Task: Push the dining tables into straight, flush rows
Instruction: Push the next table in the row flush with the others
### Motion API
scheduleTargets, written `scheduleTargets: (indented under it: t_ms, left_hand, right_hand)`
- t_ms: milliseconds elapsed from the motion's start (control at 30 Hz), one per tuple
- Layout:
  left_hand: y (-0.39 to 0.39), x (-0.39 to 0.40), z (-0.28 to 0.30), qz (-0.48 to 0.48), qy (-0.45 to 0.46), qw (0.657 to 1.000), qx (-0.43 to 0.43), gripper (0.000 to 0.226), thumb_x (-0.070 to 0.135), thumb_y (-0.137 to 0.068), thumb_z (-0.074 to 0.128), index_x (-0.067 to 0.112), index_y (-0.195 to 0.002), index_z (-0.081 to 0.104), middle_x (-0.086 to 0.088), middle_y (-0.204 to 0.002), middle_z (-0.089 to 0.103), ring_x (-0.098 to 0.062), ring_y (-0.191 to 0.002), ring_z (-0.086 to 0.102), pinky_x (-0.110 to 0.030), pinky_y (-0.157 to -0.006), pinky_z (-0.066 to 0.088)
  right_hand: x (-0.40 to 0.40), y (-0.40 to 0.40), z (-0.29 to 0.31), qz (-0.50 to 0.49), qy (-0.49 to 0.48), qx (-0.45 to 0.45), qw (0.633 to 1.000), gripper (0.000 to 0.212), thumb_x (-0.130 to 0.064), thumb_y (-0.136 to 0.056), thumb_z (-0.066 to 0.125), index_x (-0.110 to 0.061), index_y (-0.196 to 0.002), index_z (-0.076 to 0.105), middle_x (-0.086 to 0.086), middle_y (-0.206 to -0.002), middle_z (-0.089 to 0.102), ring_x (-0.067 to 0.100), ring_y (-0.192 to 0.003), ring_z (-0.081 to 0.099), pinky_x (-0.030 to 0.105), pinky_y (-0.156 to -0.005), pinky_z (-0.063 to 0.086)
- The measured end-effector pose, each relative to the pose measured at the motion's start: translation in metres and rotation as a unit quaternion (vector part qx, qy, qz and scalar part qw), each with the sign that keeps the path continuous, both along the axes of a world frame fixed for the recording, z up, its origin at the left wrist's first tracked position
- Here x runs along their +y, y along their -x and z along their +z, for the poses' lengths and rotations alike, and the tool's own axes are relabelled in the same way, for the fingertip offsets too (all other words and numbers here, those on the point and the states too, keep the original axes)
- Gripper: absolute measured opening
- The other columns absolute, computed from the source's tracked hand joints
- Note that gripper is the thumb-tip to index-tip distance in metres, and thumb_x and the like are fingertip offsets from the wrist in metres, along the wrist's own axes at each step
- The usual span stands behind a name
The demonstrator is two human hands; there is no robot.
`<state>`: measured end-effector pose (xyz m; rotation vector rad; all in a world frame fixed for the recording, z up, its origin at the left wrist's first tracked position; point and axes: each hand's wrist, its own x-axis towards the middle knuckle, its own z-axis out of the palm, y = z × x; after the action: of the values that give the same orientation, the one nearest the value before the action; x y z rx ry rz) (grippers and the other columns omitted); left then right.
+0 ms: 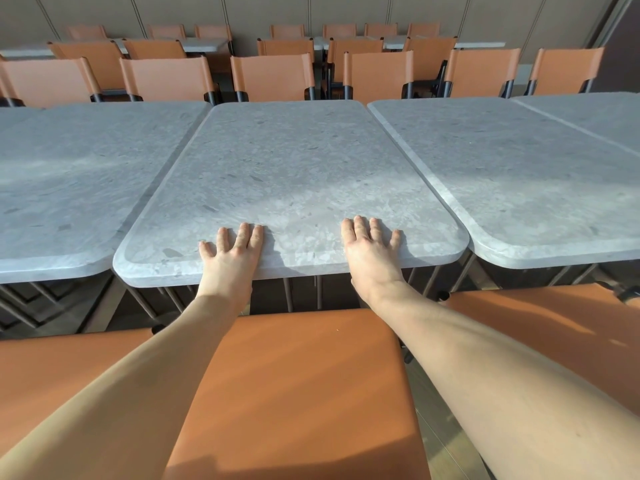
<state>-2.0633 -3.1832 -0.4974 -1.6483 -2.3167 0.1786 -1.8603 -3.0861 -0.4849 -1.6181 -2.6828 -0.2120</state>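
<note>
A grey stone-topped dining table [291,161] with rounded corners stands in front of me, in the middle of a row. My left hand [230,256] lies flat on its near edge, fingers straight and spread. My right hand [370,249] lies flat on the same edge further right, fingers straight too. The left table [79,174] touches the middle one along its side. The right table [519,174] stands close, with a thin gap that widens toward me. The middle table's near edge sits slightly nearer to me than its neighbours' edges.
Orange chair backs [301,393] stand between me and the tables, under my forearms. A further table [595,112] joins the row at far right. More orange chairs [273,76] line the far side, with other tables [204,43] and chairs behind them by the wall.
</note>
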Motion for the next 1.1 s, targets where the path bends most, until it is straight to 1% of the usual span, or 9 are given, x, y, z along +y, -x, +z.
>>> scheduleTargets:
  t_ms: [133,400,800,933,1100]
  left_hand:
    - [-0.004,-0.007,0.001,-0.003,0.0,1.0,0.001,0.106,-0.001,-0.072,0.073,0.014,-0.157,0.01,-0.004,-0.154,0.025,-0.034,-0.134,0.033,-0.054,-0.103,0.039]
    - [-0.011,-0.016,0.002,0.002,-0.003,1.0,0.0,0.106,-0.003,-0.073,0.07,0.015,-0.157,0.009,-0.003,-0.154,0.024,-0.033,-0.136,0.032,-0.054,-0.104,0.039]
    - [-0.021,-0.033,0.003,0.004,0.001,1.0,-0.004,0.106,-0.001,-0.073,0.072,0.015,-0.157,0.009,-0.003,-0.154,0.024,-0.034,-0.136,0.032,-0.055,-0.105,0.038]
    - [-0.022,-0.037,0.003,-0.001,0.002,1.0,-0.009,0.104,-0.003,-0.073,0.069,0.014,-0.157,0.009,-0.005,-0.155,0.024,-0.035,-0.136,0.032,-0.056,-0.105,0.038]
    - [-0.025,-0.041,0.003,-0.001,0.003,1.0,-0.009,0.105,-0.002,-0.073,0.07,0.014,-0.157,0.009,-0.004,-0.155,0.023,-0.036,-0.137,0.031,-0.056,-0.105,0.038]
  right_hand:
    - [-0.007,-0.004,-0.001,0.002,-0.006,0.0,1.0,0.105,-0.001,-0.08,0.076,-0.012,-0.158,0.005,0.011,-0.166,0.011,0.036,-0.154,0.01,0.066,-0.115,0.02]
    - [-0.018,-0.01,0.0,0.003,-0.014,0.004,1.0,0.103,0.004,-0.08,0.072,-0.012,-0.158,0.007,0.012,-0.166,0.013,0.036,-0.154,0.011,0.066,-0.114,0.022]
    - [-0.033,-0.016,0.0,-0.007,-0.008,-0.004,1.0,0.11,-0.001,-0.076,0.079,-0.012,-0.157,0.006,0.01,-0.166,0.012,0.034,-0.154,0.011,0.066,-0.114,0.022]
    - [-0.038,-0.019,0.001,-0.011,-0.001,-0.003,1.0,0.112,0.004,-0.074,0.078,-0.013,-0.158,0.006,0.01,-0.166,0.011,0.034,-0.154,0.01,0.066,-0.115,0.021]
    - [-0.042,-0.021,0.001,-0.014,0.004,0.001,1.0,0.113,0.004,-0.072,0.079,-0.013,-0.157,0.006,0.009,-0.166,0.011,0.034,-0.154,0.009,0.066,-0.115,0.02]
